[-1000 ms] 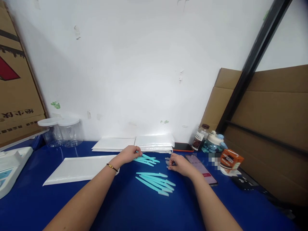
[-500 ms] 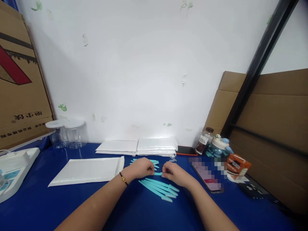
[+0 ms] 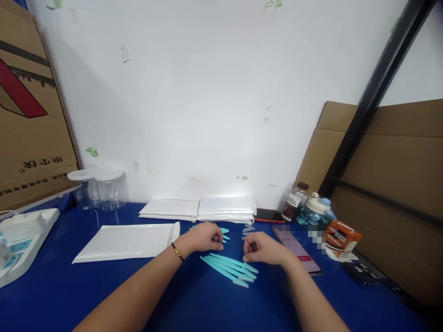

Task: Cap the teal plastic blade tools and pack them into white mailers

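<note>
Turquoise eyebrow razors [image 3: 226, 268] lie fanned out on the blue tabletop, their wider ends to the right. Beyond my left wrist is a second group of turquoise razors [image 3: 224, 232], partly hidden by the hand. My left hand [image 3: 204, 237] is curled closed beside that far group; whatever its fingers hold is hidden. Above the right end of the near fan, my right hand [image 3: 263, 249] has thumb and fingertips drawn together, and I cannot make out anything in them. Small translucent pieces [image 3: 248, 228], like blade caps, lie just beyond my right hand.
White padded mailers [image 3: 224, 210] are stacked by the wall, and a single mailer [image 3: 128, 242] lies at left. Two clear jars [image 3: 110, 191] and a white power strip [image 3: 31, 244] stand farther left. To the right are a phone [image 3: 302, 256], bottle [image 3: 294, 201], blue jug [image 3: 314, 210] and orange box [image 3: 342, 240].
My hands have moved apart, the right one rightward. The turquoise razor that was between their fingertips no longer shows there. More of the translucent pieces is visible.
</note>
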Action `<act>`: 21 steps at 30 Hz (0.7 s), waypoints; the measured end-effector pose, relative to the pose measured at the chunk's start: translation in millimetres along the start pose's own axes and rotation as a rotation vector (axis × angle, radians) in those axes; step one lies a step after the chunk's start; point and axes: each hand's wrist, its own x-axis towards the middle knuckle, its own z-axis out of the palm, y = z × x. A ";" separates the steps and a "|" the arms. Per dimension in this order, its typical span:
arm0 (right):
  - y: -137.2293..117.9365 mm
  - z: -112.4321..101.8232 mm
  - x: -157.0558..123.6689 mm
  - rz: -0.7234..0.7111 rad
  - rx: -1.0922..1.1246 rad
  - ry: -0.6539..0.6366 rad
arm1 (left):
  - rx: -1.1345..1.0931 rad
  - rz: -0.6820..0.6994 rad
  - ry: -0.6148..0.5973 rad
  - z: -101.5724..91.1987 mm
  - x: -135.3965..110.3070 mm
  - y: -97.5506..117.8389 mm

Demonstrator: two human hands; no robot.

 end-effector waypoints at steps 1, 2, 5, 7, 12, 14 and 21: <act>-1.7 2.4 -1.0 0.011 0.000 -0.083 | -0.022 0.033 -0.027 4.9 0.5 3.8; -2.8 4.9 -1.4 0.023 -0.005 -0.137 | -0.037 0.057 -0.046 9.8 1.3 6.9; -4.9 11.2 0.2 0.045 -0.017 -0.122 | -0.051 0.054 -0.094 20.6 3.9 11.2; -6.5 12.9 2.3 0.043 0.001 -0.065 | -0.050 0.010 -0.102 21.7 5.4 11.0; 2.0 5.0 7.2 0.044 0.092 0.077 | -0.025 -0.052 -0.015 2.5 4.1 -4.6; 11.9 -0.7 8.6 0.071 0.102 0.163 | 0.008 -0.105 0.030 -7.9 2.0 -17.0; 4.3 -6.3 -0.9 0.032 0.017 0.128 | -0.052 -0.098 0.095 -17.3 -3.2 -22.2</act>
